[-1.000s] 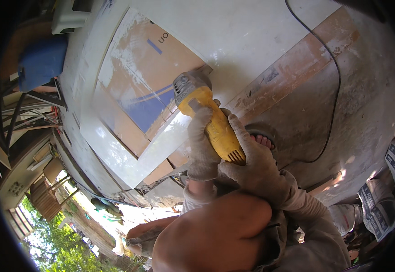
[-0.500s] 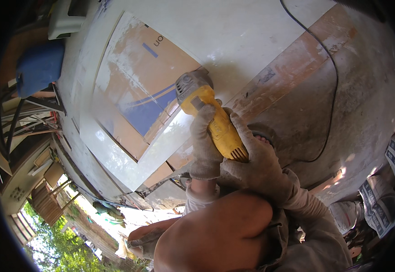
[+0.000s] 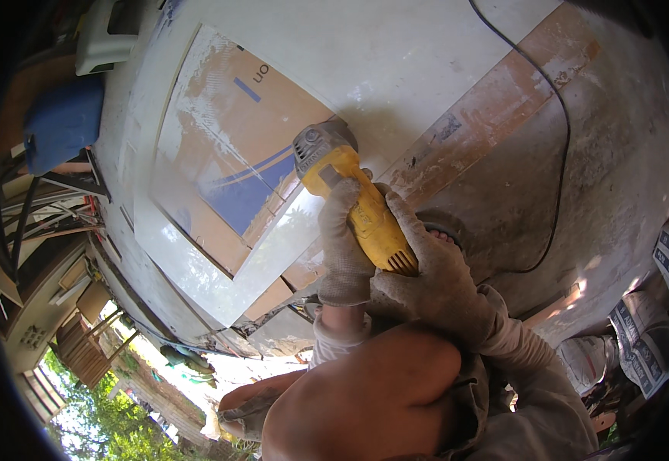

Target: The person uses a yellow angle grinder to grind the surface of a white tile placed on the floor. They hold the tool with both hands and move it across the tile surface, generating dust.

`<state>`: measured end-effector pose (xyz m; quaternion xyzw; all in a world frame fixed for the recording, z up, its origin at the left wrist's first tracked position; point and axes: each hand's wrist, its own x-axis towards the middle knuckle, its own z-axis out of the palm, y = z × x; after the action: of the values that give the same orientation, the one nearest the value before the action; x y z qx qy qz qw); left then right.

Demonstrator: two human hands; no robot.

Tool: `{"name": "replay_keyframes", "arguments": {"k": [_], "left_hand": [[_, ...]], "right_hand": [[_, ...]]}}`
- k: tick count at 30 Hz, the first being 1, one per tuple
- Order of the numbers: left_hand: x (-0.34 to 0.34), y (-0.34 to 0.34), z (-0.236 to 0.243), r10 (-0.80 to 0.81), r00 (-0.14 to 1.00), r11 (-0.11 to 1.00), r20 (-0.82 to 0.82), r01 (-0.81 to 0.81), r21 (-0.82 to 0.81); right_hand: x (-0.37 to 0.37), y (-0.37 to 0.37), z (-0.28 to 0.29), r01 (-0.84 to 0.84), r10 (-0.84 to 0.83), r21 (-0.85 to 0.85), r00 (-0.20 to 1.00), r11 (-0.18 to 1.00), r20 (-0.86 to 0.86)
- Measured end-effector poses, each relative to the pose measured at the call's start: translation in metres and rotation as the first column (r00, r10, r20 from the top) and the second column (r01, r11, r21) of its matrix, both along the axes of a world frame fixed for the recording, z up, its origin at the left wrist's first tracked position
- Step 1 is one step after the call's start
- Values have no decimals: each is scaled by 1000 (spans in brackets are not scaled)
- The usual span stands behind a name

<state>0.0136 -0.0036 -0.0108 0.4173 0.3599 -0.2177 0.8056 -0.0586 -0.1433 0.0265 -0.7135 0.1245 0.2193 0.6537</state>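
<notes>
A yellow and grey angle grinder (image 3: 361,211) points up and away from me, its disc side low over the junction of a brown, blue-printed sheet (image 3: 269,84) and a pale panel (image 3: 396,69); whether it touches is unclear. My left hand (image 3: 342,246), in a dusty knit glove, wraps the grinder's left side, thumb along the body. My right hand (image 3: 427,269), gloved likewise, grips its rear from the right. A bare foot (image 3: 443,237) shows just behind the tool, and my bent knee (image 3: 361,376) is below my hands.
A black cord (image 3: 557,184) curves over the floor (image 3: 611,161) at right. A long brown strip (image 3: 496,92) lies alongside the panel. Sacks (image 3: 642,342) sit at lower right. A blue plastic object (image 3: 62,123), a white stool (image 3: 104,42), metal framing (image 3: 66,188) and a wooden chair (image 3: 81,346) line the left.
Over the last second the view has shifted slightly, with the surroundings sliding a little down and left. The grinder and both hands keep nearly the same place and grip.
</notes>
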Motion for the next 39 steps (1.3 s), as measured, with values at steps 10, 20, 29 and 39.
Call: {"name": "replay_keyframes", "arguments": {"k": [10,20,29,39], "left_hand": [[-2,9,0,-26,999,999,-23,25,-39],[-8,17,-2,10,1000,1000,-29,-10,6],[-13,15,-1,13,1000,993,-8,-14,-120],[-6,7,-2,-4,1000,984,2,4,-180]], "right_hand": [[2,1,4,-47,46,-12,997,999,-55],[1,7,2,-40,42,37,998,999,-45],[-4,5,6,-88,92,-117,995,989,35],[-4,-3,3,-73,74,-66,997,995,16]]}}
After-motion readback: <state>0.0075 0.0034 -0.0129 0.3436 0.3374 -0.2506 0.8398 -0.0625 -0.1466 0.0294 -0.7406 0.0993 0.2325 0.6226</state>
